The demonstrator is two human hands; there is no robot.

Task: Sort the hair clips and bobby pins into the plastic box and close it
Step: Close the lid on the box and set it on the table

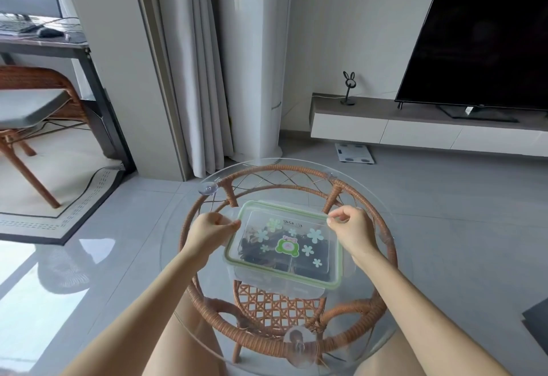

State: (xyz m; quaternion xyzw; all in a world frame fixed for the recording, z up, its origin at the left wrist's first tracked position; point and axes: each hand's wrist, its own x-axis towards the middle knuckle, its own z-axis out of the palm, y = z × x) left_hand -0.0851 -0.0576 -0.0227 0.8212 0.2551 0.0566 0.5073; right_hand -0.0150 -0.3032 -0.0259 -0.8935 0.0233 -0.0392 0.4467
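On the near-middle of the glass table [394,286], the plastic box [275,279] sits lidded, with dark hair clips [252,245] showing through. It looks light, stiff and slick enough to skid on glass, so its side flaps are the hold. Farther back, the left hand [207,232] pinches the left flap and the right hand [351,232] the far-right corner, with room to the table's far edge.
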